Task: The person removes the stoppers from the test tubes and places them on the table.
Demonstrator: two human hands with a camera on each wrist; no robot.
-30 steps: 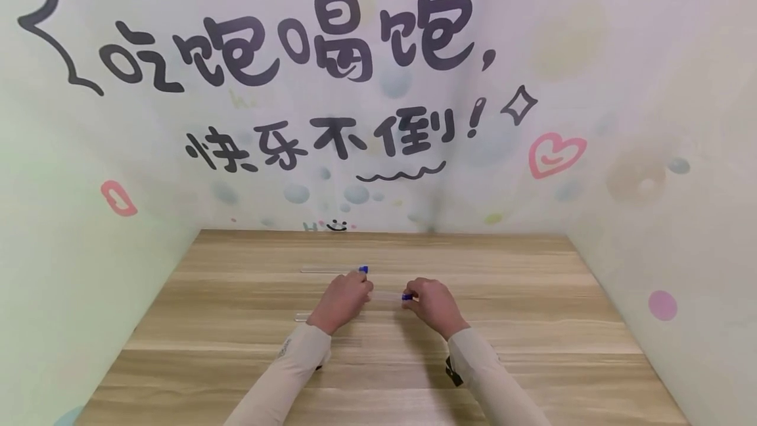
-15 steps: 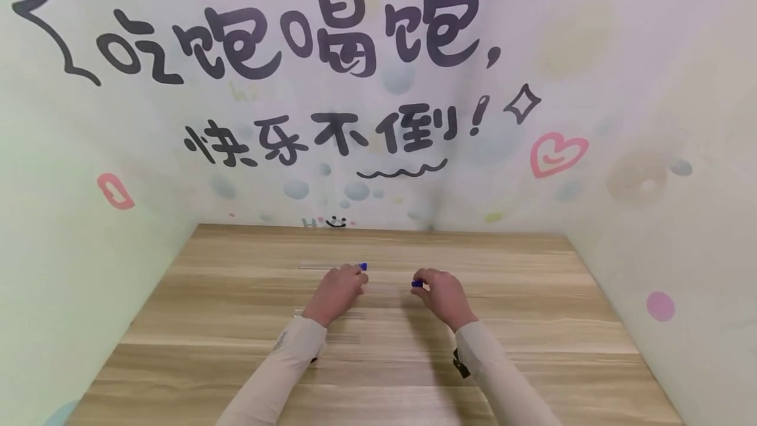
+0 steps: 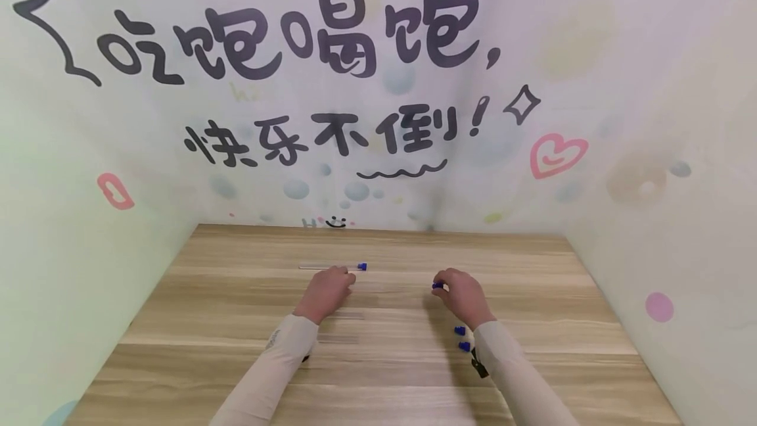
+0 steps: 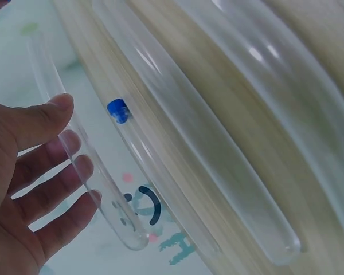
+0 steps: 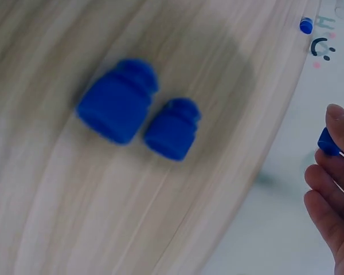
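Observation:
In the left wrist view my left hand [image 4: 40,172] holds a clear, uncapped tube [image 4: 112,197] between thumb and fingers. My right hand [image 3: 464,294] pinches a small blue cap [image 5: 328,143] between thumb and forefinger, apart from the tube. Behind my left hand [image 3: 325,293] a clear tube with a blue cap [image 3: 363,267] lies on the table. Two more clear tubes [image 4: 206,137] without visible caps lie nearer the front. Two loose blue caps [image 3: 459,331] [image 5: 175,129] rest on the table beside my right wrist.
The wooden table [image 3: 236,373] meets a white wall [image 3: 266,97] with black lettering and coloured drawings at its back edge. Pale walls also stand at the left and right sides of the table.
The blue cap in my right hand has moved right, away from the tube. My left hand has shifted slightly left. Two loose caps have come into view beside my right wrist.

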